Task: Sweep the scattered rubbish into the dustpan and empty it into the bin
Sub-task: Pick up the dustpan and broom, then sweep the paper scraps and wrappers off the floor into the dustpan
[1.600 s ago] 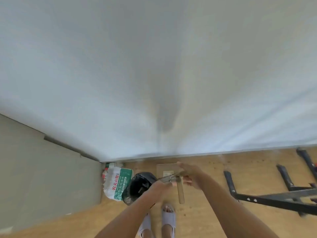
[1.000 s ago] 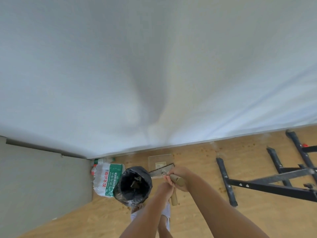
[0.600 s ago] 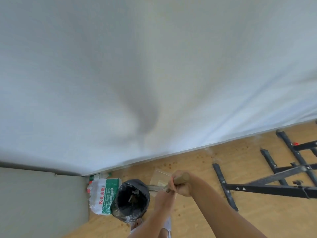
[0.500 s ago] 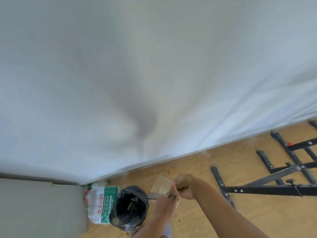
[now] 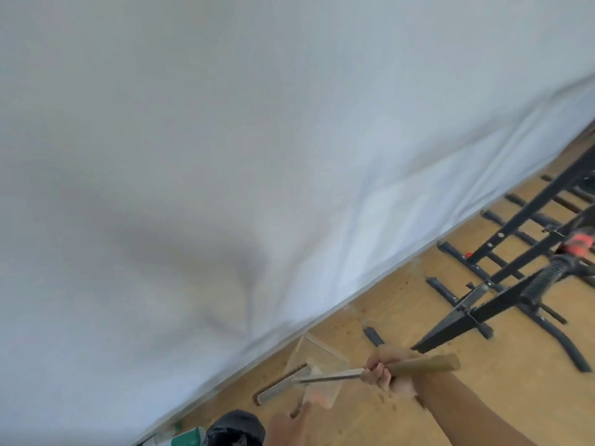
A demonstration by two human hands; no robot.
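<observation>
A person's right hand (image 5: pixel 384 376), fingers wrapped tight round the tan wooden handle of a long-shafted broom (image 5: pixel 421 366), works a pale wooden floor (image 5: pixel 450 400) at the foot of a broad white sheet-covered wall (image 5: pixel 225 156). The broom's slim grey metal shaft runs left and down to a narrow flat head (image 5: pixel 280 386) resting near a clear plastic dustpan (image 5: pixel 318 371), which sits on the floor just out from the wall's base. The left hand (image 5: pixel 286 428) shows only in part at the bottom edge, apart from the broom, one finger reaching toward the dustpan's near edge; whether it grips anything cannot be told. A bin lined with a black plastic bag (image 5: pixel 233 429) stands at the bottom edge, beside the left hand, with a green-and-white packet (image 5: pixel 188 437) next to it. Small brown specks of rubbish (image 5: pixel 341 329) lie scattered along the floor beside the wall. Black metal frame legs (image 5: pixel 483 304) spread across the floor to the right. The step appears to be gathering debris into the pan: it would go best with short, low strokes toward the pan's mouth, the pan's lip pressed flat to the floor and steadied by the free hand so fine crumbs do not slip beneath.
</observation>
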